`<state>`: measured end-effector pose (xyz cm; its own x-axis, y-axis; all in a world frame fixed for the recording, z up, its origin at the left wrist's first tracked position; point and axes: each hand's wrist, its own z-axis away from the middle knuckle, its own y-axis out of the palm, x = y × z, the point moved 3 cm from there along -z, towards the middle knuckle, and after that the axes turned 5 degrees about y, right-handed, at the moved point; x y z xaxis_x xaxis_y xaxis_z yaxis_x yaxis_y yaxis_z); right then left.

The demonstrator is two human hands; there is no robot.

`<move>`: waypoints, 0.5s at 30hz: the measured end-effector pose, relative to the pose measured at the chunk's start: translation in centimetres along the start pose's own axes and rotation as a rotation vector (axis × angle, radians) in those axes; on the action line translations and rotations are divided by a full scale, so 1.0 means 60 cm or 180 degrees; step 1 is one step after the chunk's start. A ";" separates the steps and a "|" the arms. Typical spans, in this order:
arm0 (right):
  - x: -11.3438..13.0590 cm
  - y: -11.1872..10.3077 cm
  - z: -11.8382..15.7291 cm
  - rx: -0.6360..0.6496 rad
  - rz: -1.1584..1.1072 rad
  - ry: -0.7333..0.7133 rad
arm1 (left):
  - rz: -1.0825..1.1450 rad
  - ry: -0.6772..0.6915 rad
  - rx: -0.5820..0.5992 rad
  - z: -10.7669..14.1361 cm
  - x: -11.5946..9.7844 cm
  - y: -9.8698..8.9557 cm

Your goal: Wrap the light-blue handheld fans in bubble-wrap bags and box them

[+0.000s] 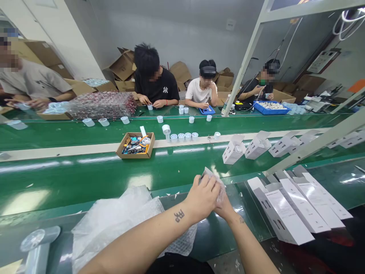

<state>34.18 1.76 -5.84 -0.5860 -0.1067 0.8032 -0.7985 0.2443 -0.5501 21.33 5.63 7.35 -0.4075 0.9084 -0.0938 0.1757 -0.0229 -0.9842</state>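
My left hand [203,195] is closed over the top of a bubble-wrapped item [221,192], and my right hand [224,206] grips it from below and the right. A pale edge sticks up past my left fingers; most of what lies inside the wrap is hidden. Under my left forearm, sheets of bubble wrap [114,220] are spread over the bench. To the right of my hands, several white printed boxes [288,217] lie side by side with their flaps up. At the lower left stands a grey-white device with a round, clear-looking head [37,239].
Beyond my hands runs a green conveyor belt [94,177], with open white boxes [233,152] on its right. A carton of small tools and parts [135,146] sits on the pale divider beside white cups [181,136]. Several people work across the line. A slanted metal post [313,144] crosses the right side.
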 end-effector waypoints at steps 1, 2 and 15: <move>-0.002 0.001 0.000 0.0022 -0.0056 -0.0023 | -0.0009 0.0058 0.0006 0.007 0.002 0.013; -0.003 0.002 0.000 0.0034 -0.0154 -0.0027 | 0.0011 0.0014 0.0083 0.011 0.008 0.026; 0.016 -0.091 -0.150 0.0556 -0.0512 0.0768 | 0.0651 -0.0224 -0.0139 0.068 0.070 -0.006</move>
<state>39.19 9.01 -0.02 -0.4177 0.1057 0.9024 -0.9019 0.0717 -0.4259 15.89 7.74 6.72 -0.4207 0.8552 -0.3028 0.2992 -0.1843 -0.9362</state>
